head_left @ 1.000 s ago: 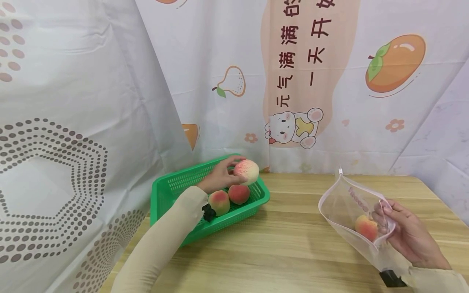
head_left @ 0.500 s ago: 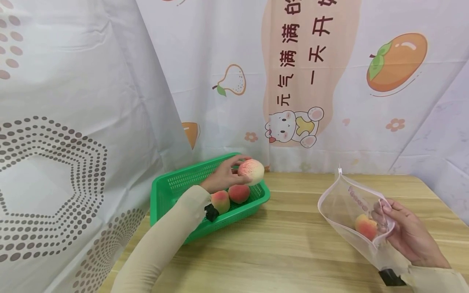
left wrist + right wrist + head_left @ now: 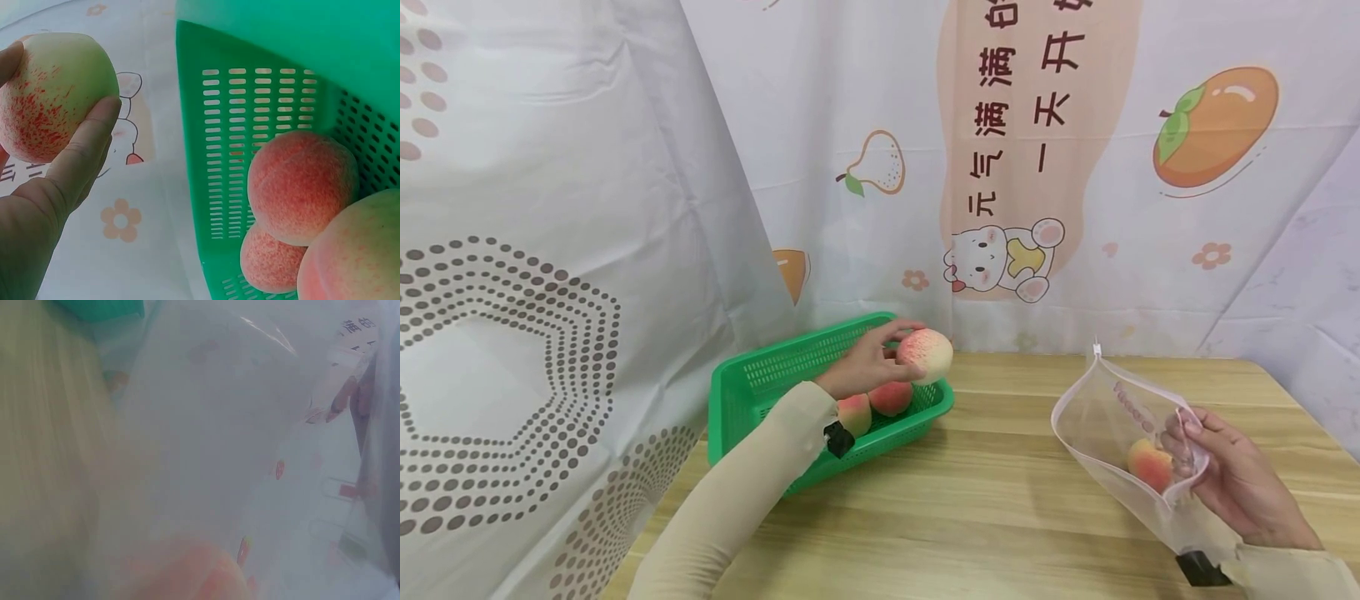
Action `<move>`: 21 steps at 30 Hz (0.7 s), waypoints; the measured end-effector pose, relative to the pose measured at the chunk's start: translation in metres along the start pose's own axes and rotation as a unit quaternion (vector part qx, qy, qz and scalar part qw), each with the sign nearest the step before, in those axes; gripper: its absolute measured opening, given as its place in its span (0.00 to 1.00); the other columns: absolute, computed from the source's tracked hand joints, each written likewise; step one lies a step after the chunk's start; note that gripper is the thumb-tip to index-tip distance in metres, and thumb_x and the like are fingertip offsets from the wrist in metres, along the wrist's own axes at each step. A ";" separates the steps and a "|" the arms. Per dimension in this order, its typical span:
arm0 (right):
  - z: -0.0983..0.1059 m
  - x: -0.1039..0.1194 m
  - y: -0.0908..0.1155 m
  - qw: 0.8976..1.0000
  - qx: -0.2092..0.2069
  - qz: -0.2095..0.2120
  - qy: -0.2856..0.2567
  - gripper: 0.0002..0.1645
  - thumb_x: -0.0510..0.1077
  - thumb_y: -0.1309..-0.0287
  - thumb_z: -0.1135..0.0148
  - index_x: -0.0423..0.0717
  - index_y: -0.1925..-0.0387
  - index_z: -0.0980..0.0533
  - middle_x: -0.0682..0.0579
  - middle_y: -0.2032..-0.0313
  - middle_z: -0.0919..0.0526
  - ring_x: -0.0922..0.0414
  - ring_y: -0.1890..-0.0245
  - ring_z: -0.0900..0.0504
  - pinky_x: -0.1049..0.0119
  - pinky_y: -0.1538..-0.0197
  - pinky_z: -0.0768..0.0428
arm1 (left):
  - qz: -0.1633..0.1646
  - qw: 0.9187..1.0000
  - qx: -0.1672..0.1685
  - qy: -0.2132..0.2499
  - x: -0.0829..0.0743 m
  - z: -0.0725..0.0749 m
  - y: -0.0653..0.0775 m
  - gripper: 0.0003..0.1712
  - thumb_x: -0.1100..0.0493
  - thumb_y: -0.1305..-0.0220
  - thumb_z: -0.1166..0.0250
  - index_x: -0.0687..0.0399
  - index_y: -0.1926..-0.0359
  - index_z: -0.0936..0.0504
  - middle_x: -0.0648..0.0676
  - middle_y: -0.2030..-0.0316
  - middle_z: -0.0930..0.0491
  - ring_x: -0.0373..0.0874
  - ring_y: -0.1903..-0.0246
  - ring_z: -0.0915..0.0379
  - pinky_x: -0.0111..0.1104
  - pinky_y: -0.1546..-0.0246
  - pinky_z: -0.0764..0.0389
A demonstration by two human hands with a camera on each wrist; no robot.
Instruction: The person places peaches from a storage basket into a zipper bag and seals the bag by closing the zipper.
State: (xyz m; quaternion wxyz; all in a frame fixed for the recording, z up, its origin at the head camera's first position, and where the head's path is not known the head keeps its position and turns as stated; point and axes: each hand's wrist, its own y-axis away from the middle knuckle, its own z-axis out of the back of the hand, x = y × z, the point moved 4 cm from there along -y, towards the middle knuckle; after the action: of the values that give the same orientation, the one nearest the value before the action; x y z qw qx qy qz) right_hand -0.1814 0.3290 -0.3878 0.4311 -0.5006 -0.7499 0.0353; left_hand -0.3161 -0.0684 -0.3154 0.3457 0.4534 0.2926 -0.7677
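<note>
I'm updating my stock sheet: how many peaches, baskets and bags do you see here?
Peaches in sight: 5 (held peach, red peach, half-hidden peach, pale peach, bagged peach)
Basket: 1
Bag: 1
Total: 7

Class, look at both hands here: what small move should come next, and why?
Probably the left hand should carry the held peach rightward, toward the open mouth of the translucent bag: that peach is gripped apart from the other peaches in the green basket, and the right hand holds the bag, where one peach lies.
</note>
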 end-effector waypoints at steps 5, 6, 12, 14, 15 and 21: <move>0.000 0.000 0.000 1.000 0.003 0.000 0.001 0.33 0.32 0.27 0.90 0.30 0.48 0.32 0.43 0.53 0.23 0.53 0.58 0.25 0.63 0.53 0.19 | -0.004 1.000 0.002 -0.007 -0.003 -0.003 0.000 0.38 0.64 0.41 0.28 0.50 0.31 0.31 0.56 0.40 0.30 0.54 0.44 0.27 0.43 0.44 0.22; 0.000 0.000 0.000 1.000 0.003 0.000 0.000 0.33 0.32 0.27 0.90 0.29 0.48 0.32 0.43 0.53 0.23 0.53 0.58 0.24 0.63 0.53 0.19 | -0.006 1.000 0.003 -0.009 -0.004 -0.004 0.000 0.38 0.65 0.41 0.28 0.50 0.31 0.31 0.56 0.40 0.31 0.54 0.44 0.27 0.44 0.43 0.23; 0.000 -0.001 0.000 1.000 0.003 -0.002 0.000 0.33 0.32 0.26 0.91 0.30 0.48 0.32 0.43 0.53 0.23 0.53 0.59 0.25 0.63 0.53 0.19 | -0.025 0.999 0.006 -0.030 -0.007 -0.010 -0.002 0.37 0.64 0.41 0.27 0.53 0.32 0.30 0.56 0.39 0.30 0.52 0.42 0.29 0.44 0.40 0.26; 0.000 -0.001 0.000 1.000 0.001 -0.003 -0.001 0.33 0.32 0.26 0.90 0.30 0.48 0.32 0.43 0.53 0.22 0.53 0.59 0.24 0.63 0.53 0.19 | -0.028 0.999 0.007 -0.038 -0.008 -0.012 -0.003 0.37 0.63 0.41 0.26 0.53 0.32 0.29 0.55 0.39 0.29 0.51 0.42 0.29 0.45 0.39 0.27; 0.000 -0.001 0.000 1.000 0.001 -0.003 -0.001 0.34 0.32 0.26 0.91 0.30 0.48 0.32 0.43 0.53 0.22 0.53 0.58 0.24 0.63 0.53 0.19 | -0.026 0.999 0.007 -0.044 -0.008 -0.013 -0.003 0.37 0.62 0.41 0.26 0.52 0.32 0.29 0.55 0.39 0.29 0.51 0.41 0.28 0.45 0.39 0.27; 0.000 -0.001 0.000 1.000 0.002 -0.005 -0.007 0.33 0.32 0.26 0.90 0.31 0.48 0.32 0.43 0.53 0.22 0.53 0.60 0.26 0.63 0.53 0.19 | -0.026 0.999 0.020 -0.041 -0.012 -0.020 -0.003 0.36 0.62 0.40 0.27 0.50 0.32 0.29 0.54 0.39 0.28 0.52 0.41 0.28 0.49 0.38 0.29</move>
State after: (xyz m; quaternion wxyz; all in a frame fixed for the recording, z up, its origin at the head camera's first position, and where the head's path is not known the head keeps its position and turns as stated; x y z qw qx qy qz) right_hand -0.1812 0.3279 -0.3885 0.4273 -0.4960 -0.7550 0.0383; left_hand -0.3046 -0.0478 -0.3126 0.3280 0.4204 0.2750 -0.8000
